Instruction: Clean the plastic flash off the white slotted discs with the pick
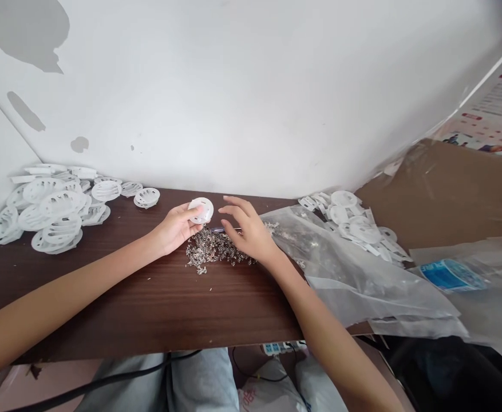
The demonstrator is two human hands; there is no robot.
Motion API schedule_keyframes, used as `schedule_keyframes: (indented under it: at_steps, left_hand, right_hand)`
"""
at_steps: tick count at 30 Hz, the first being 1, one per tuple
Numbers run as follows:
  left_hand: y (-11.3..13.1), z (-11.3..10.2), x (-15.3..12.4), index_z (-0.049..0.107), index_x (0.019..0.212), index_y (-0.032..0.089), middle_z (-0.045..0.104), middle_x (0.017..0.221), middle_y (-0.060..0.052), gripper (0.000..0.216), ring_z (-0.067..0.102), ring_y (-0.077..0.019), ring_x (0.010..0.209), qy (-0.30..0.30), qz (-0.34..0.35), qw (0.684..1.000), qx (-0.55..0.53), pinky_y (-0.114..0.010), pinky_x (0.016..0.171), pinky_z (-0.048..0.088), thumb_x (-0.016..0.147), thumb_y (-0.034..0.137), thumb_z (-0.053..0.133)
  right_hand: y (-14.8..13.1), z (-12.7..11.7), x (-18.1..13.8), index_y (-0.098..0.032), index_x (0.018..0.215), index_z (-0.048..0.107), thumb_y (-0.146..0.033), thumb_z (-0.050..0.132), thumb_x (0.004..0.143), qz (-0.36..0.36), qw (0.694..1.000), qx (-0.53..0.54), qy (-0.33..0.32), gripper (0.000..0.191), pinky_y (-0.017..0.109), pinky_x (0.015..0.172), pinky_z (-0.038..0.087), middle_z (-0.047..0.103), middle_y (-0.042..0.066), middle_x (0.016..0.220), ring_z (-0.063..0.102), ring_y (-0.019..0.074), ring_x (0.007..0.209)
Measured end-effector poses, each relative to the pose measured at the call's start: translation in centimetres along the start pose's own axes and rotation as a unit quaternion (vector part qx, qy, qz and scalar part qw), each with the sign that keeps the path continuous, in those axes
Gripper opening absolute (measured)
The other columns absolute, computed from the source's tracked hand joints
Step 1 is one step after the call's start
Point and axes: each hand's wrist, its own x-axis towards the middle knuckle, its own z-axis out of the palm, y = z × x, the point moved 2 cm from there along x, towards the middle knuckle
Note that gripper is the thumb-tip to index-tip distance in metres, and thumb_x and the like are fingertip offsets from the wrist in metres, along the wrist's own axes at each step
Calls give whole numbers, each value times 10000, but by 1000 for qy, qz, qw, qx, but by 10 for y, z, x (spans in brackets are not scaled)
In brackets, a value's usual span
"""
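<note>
Between its thumb and fingers, my left hand (182,224) grips a round white plastic disc (205,217) with small slots in it. My right hand (247,229) hovers just to the right of the disc, apart from it, with fingers spread and nothing seen in them. Below both hands lies a heap of small metal clips (210,249) on the dark wooden table (156,309). A thin, dark pen-like tool (218,229) rests on the heap, partly hidden behind my right fingers.
At the left are piled slotted white round covers (62,206). More white discs (358,220) lie at the right, by a clear plastic bag (345,280) and brown cardboard (457,194). A white wall (216,103) bounds the table's back. Below the front edge hang a black cable (117,380) and a power strip (283,347).
</note>
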Motion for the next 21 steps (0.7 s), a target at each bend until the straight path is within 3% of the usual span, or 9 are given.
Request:
schedule_keyframes:
  at_steps: [5, 11, 17, 21]
  left_hand:
    - [1, -14, 6, 679, 1144, 184, 736, 1119, -73, 445, 705, -168, 958, 48, 56, 994, 85, -253, 732, 568, 752, 267, 873]
    - [-2, -20, 6, 632, 1226, 206, 708, 1141, -65, 523, 686, -209, 1002, 56, 127, 975, 172, -266, 696, 579, 762, 314, 848]
    - [-5, -19, 4, 631, 1193, 203, 689, 1092, -50, 449, 661, -180, 922, 59, 173, 957, 225, -278, 711, 562, 791, 305, 803]
    - [-6, -17, 1, 615, 1137, 202, 666, 988, -30, 410, 625, -148, 778, 52, 173, 953, 244, -260, 628, 523, 783, 298, 797]
  right_hand:
    - [26, 3, -8, -212, 1135, 738, -230, 659, 954, 34, 992, -83, -86, 199, 657, 1125, 433, 605, 180, 1422, 442, 382, 1402]
    - [30, 13, -9, -230, 1057, 772, -246, 615, 998, 61, 986, -44, -147, 168, 602, 1156, 415, 673, 128, 1357, 496, 348, 1367]
    - [12, 11, -5, -221, 1157, 613, -270, 517, 1044, 119, 986, 10, -115, 156, 408, 892, 544, 737, 98, 1104, 694, 254, 992]
    - [-2, 16, -7, -214, 1233, 563, -274, 463, 1065, 105, 990, 8, -90, 205, 398, 901, 540, 718, 117, 1167, 694, 255, 1038]
